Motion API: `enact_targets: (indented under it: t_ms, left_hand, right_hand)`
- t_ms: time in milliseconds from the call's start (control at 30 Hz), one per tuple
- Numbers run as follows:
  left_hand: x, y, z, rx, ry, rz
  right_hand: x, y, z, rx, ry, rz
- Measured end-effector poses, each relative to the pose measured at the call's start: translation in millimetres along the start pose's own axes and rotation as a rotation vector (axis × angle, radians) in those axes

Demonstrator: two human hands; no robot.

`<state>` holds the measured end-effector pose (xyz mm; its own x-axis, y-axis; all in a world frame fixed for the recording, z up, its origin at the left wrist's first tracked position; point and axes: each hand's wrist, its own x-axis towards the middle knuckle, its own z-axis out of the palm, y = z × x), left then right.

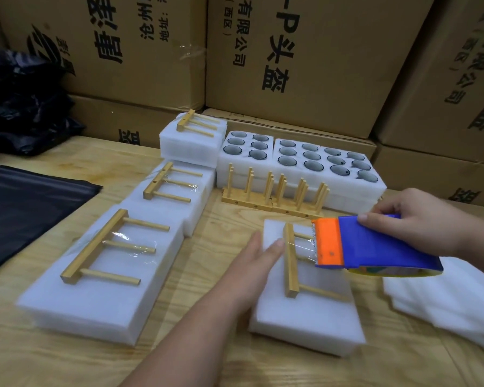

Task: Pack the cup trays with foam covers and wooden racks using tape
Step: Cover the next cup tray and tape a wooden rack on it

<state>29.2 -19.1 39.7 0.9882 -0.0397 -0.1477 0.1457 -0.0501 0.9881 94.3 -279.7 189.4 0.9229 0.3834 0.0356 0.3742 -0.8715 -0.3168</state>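
- The right hand [414, 216] grips a blue and orange tape dispenser [369, 244], fingers curled over its top, with its toothed edge low over a wooden rack [291, 261].
- A strip of clear tape [302, 248] runs from the dispenser's teeth across the rack's bar.
- That rack lies flat on a white foam block [305, 317] in the middle of the wooden table [179, 364].
- The left hand [252, 263] lies with fingers straight, fingertips pressing the foam just beside the rack's bar.
- To the left, three more foam blocks [95, 297] sit in a row, each with a rack on top; the two nearer ones show tape.
- Behind, open foam trays [299, 163] hold dark cups in round holes, and spare racks [274, 191] stand upright against them.
- Loose foam sheets [442, 303] lie at the right, black plastic bags [25, 202] at the left.
- Cardboard boxes [305, 57] are stacked at the back.
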Motion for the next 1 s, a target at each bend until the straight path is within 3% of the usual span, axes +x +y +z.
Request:
enact_targets:
  t_ms: [100, 167, 367, 500, 1000]
  left_hand:
    - [1.2, 24.4, 12.0, 0.456, -0.088, 0.216]
    - [7.7, 36.4, 26.6, 0.712, -0.127, 0.267]
    - [12.3, 30.1, 59.3, 1.076, -0.044, 0.274]
    - [12.5, 21.0, 60.2, 1.095, 0.014, 0.31]
    - [10.8, 25.8, 59.5, 1.143, -0.037, 0.283]
  right_hand:
    - [3.5, 5.9, 4.2, 0.004, -0.01, 0.007]
    - [6.3, 8.7, 4.7, 0.02, -0.037, 0.026]
    - [13.0, 20.9, 7.6, 0.08, -0.134, 0.098]
    - [16.5, 29.5, 14.9, 0.107, -0.154, 0.088]
    - [9.3, 72.2, 25.3, 0.209, -0.187, 0.052]
